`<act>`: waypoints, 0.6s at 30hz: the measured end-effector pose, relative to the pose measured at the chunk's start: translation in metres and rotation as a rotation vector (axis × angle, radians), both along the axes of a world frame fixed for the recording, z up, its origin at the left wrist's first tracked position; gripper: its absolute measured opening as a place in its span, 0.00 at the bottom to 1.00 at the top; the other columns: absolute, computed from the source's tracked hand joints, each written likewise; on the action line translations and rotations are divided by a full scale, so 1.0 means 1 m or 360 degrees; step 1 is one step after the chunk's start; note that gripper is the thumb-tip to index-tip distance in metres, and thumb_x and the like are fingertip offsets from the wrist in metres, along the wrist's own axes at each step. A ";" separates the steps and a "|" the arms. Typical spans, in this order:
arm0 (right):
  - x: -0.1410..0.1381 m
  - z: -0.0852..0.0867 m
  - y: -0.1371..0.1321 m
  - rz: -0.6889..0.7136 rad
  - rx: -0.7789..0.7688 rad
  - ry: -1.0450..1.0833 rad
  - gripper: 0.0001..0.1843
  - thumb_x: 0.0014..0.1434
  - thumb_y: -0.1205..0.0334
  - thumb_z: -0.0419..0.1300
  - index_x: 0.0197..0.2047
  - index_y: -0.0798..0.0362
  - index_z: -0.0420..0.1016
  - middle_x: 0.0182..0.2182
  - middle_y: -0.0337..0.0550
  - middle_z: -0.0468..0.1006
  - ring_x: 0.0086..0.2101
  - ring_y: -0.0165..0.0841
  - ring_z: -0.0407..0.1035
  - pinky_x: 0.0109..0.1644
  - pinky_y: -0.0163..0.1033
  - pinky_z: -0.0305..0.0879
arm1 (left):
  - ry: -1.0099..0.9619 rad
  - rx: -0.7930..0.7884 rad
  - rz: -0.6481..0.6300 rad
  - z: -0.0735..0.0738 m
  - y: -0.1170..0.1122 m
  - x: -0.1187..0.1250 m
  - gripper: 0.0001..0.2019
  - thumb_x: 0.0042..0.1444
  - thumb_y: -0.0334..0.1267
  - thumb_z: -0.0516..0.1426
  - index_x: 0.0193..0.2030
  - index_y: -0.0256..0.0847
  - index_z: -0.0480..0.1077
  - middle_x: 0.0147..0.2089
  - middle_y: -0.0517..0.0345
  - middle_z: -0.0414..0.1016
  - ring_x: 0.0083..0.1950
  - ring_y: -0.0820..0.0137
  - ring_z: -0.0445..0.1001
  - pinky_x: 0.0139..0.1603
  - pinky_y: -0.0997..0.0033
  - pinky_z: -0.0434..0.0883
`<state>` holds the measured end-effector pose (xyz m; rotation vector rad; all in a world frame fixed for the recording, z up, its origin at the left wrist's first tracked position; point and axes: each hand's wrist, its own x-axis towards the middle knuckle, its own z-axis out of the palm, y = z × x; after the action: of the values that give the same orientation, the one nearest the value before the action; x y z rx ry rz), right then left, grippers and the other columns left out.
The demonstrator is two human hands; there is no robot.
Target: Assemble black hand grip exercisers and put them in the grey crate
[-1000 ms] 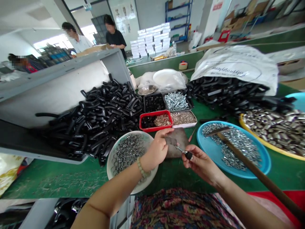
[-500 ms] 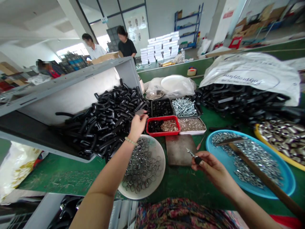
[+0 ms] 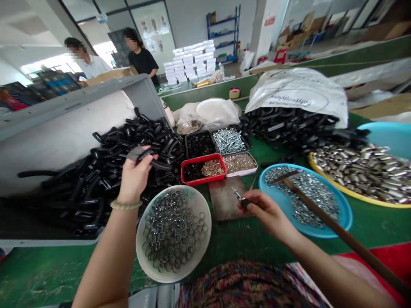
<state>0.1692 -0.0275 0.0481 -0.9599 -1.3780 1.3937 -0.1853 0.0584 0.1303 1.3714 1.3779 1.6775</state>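
My left hand (image 3: 136, 177) is over the pile of black curved tubes (image 3: 105, 171) in the grey crate, its thumb and fingers closed on one black curved tube (image 3: 163, 165). Something grey covers a fingertip of this hand. My right hand (image 3: 265, 209) is raised above the green table, pinching a slim metal screw-like piece (image 3: 236, 193) with a black part at the fingers; its exact kind is unclear. Beneath and beyond that piece lies a flat metal plate (image 3: 221, 201). A white bowl of metal rings (image 3: 140, 256) stands between my forearms.
The grey crate (image 3: 154, 92) lies tipped toward me on the left. Small trays, including a red one (image 3: 205, 182), hold screws and black parts. A hammer (image 3: 314, 209) rests across a blue basin (image 3: 348, 226). A yellow-rimmed tray (image 3: 359, 201) and a white sack (image 3: 298, 92) stand right. Two people work behind.
My left hand has moved left, from beside the red tray into the pile, and now has a black tube in its fingers. My right hand still pinches the metal piece. The view has turned right.
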 end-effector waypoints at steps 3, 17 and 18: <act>-0.006 0.009 0.003 0.0114 0.0538 -0.0632 0.13 0.61 0.65 0.53 0.48 0.48 0.71 0.40 0.47 0.77 0.40 0.36 0.74 0.46 0.44 0.71 | -0.0529 -0.0515 -0.0494 -0.011 -0.047 0.069 0.25 0.49 0.37 0.62 0.55 0.47 0.64 0.33 0.64 0.69 0.31 0.76 0.69 0.35 0.74 0.68; -0.003 -0.006 -0.019 -0.0168 0.0501 -0.0659 0.11 0.63 0.65 0.50 0.48 0.48 0.66 0.37 0.43 0.77 0.36 0.33 0.74 0.40 0.38 0.72 | -0.0917 -0.0984 -0.0709 -0.056 -0.083 0.182 0.21 0.45 0.38 0.65 0.41 0.40 0.60 0.31 0.66 0.67 0.25 0.81 0.63 0.25 0.80 0.61; -0.004 -0.009 -0.021 -0.0172 0.0496 -0.0652 0.11 0.63 0.65 0.51 0.48 0.49 0.67 0.37 0.44 0.77 0.37 0.34 0.74 0.41 0.39 0.71 | -0.0920 -0.0988 -0.0696 -0.057 -0.084 0.183 0.21 0.45 0.38 0.65 0.41 0.40 0.60 0.30 0.66 0.66 0.25 0.81 0.63 0.25 0.80 0.61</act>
<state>0.1650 -0.0486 0.0393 -1.1278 -1.7544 0.8938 -0.0028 -0.0251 0.0733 0.6841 1.0279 1.0909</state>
